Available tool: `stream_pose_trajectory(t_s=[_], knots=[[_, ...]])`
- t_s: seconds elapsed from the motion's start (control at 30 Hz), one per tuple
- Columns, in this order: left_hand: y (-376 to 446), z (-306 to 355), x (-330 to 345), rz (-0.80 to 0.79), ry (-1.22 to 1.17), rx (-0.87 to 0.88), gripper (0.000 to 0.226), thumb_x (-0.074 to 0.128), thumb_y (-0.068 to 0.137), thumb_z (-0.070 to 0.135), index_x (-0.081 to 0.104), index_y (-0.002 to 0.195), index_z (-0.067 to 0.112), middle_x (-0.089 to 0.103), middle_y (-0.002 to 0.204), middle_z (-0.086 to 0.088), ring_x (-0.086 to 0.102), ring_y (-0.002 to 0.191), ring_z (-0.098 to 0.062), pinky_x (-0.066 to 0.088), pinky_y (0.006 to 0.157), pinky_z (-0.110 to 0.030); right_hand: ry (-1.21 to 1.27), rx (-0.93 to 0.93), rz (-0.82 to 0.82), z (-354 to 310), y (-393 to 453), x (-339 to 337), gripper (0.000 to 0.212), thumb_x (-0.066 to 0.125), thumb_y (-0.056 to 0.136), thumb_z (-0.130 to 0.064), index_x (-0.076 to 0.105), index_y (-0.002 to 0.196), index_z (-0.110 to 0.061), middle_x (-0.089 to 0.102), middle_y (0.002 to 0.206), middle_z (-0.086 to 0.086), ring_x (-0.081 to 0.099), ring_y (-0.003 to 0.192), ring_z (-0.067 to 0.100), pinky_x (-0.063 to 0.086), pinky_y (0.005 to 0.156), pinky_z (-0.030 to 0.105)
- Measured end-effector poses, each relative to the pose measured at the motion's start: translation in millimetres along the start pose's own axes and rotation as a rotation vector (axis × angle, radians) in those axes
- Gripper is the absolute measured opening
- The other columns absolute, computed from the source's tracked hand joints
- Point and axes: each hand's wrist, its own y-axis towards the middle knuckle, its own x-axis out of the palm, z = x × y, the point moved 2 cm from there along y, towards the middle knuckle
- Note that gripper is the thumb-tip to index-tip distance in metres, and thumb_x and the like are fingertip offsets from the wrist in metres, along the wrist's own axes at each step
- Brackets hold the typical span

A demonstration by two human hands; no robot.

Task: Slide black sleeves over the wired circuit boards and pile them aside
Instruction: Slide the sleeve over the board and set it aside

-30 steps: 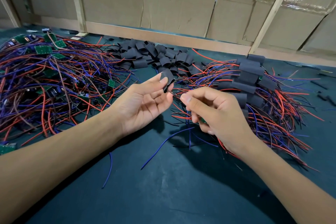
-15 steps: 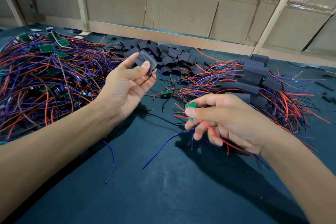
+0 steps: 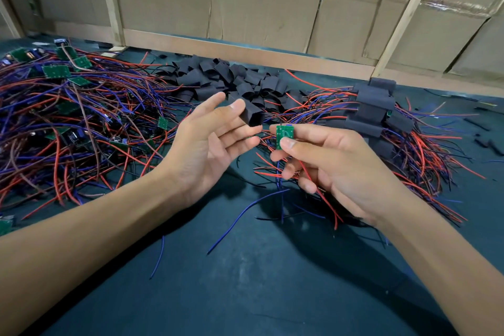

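Note:
My left hand holds a black sleeve pinched between thumb and fingers, its open mouth facing right. My right hand pinches a small green circuit board upright between thumb and forefinger, with red and blue wires hanging below the palm. Board and sleeve are a short gap apart, above the dark green table.
A big tangle of unsleeved wired boards covers the left. A heap of loose black sleeves lies at the back middle. Sleeved boards are piled at the right. A cardboard wall closes the far edge.
My left hand brought the sleeve back right, toward the board. My right hand lifted the board and turned it upright, so the two are now close together.

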Motion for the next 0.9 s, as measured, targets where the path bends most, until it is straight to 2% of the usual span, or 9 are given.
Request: stream_pose_trajectory(t_s=[0.07,0.13,0.23,0.33,0.53,0.63,0.73,0.8,0.9], knots=[[0.7,-1.2,-2.0,-0.005,-0.001,-0.029,0.077,0.071,0.086,0.014,0.031,0.152,0.012,0.063,0.078,-0.003,0.068,0.092,-0.031,0.06,0.08,-0.037,-0.02,-0.002,-0.019,1.2,-0.6,1.4,0.032,0.073,0.082,-0.024,0.078,0.111,-0.014,0.077,0.102,0.014,0.069,0.07,0.018,0.041,0.042,0.02],[-1.5,-0.5,-0.6,-0.041,0.004,-0.078,0.07,0.07,0.083,0.014,0.04,0.147,0.009,0.061,0.1,-0.013,0.063,0.098,-0.031,0.059,0.08,-0.036,-0.038,-0.009,-0.035,2.4,-1.1,3.7,0.033,0.081,0.078,-0.023,0.08,0.109,-0.013,0.077,0.103,0.015,0.071,0.069,0.019,0.041,0.041,0.021],[-3.4,-4.1,0.9,-0.168,0.058,-0.14,0.024,0.069,0.084,0.015,0.064,0.107,0.014,0.055,0.108,-0.015,0.056,0.093,-0.025,0.057,0.084,-0.034,-0.041,-0.022,-0.021,3.3,-1.0,5.2,0.028,0.087,0.072,-0.02,0.082,0.099,-0.016,0.078,0.094,0.015,0.069,0.062,0.019,0.037,0.037,0.021],[-2.9,-6.5,0.0,-0.201,0.035,-0.165,0.041,0.075,0.077,0.017,0.059,0.114,0.013,0.049,0.12,-0.016,0.05,0.105,-0.03,0.057,0.09,-0.037,0.008,-0.023,-0.007,3.6,-0.5,5.8,0.024,0.091,0.066,-0.019,0.078,0.087,-0.017,0.074,0.079,0.008,0.062,0.052,0.014,0.035,0.035,0.02],[-4.4,-5.6,0.0,-0.205,0.011,-0.16,0.03,0.064,0.081,0.009,0.07,0.11,0.013,0.072,0.116,-0.014,0.069,0.087,-0.019,0.058,0.083,-0.037,0.01,-0.043,0.026,4.1,-0.3,7.2,0.026,0.088,0.069,-0.014,0.071,0.087,-0.01,0.068,0.071,0.005,0.054,0.048,0.01,0.032,0.036,0.019],[-4.1,-5.1,0.2,-0.188,0.007,-0.171,0.031,0.066,0.079,0.01,0.069,0.11,0.012,0.069,0.118,-0.015,0.062,0.099,-0.025,0.057,0.093,-0.041,0.028,-0.069,0.026,4.6,0.0,7.5,0.023,0.092,0.067,-0.017,0.075,0.081,-0.019,0.067,0.071,0.005,0.053,0.047,0.011,0.033,0.036,0.019],[-4.2,-3.7,0.5,-0.202,-0.053,-0.179,0.048,0.071,0.074,0.014,0.049,0.117,0.013,0.05,0.11,-0.018,0.048,0.108,-0.032,0.054,0.098,-0.044,0.025,-0.114,0.047,5.2,-0.5,6.4,0.023,0.092,0.065,-0.02,0.075,0.08,-0.024,0.067,0.073,0.003,0.054,0.051,0.012,0.032,0.037,0.02],[-4.4,-2.7,0.9,-0.21,-0.052,-0.18,0.052,0.072,0.074,0.015,0.044,0.118,0.016,0.047,0.105,-0.018,0.047,0.107,-0.032,0.056,0.094,-0.042,-0.074,-0.201,0.102,4.4,-2.5,4.4,0.024,0.091,0.067,-0.021,0.072,0.082,-0.023,0.069,0.075,-0.001,0.055,0.053,0.011,0.037,0.041,0.019],[-5.4,-3.6,1.9,-0.167,-0.008,-0.172,0.035,0.069,0.08,0.013,0.051,0.111,0.012,0.058,0.096,-0.014,0.058,0.093,-0.028,0.058,0.087,-0.039,-0.424,-0.395,0.202,5.0,-6.5,4.8,0.025,0.088,0.074,-0.023,0.067,0.087,-0.023,0.071,0.08,-0.004,0.06,0.063,0.012,0.048,0.06,0.022]])
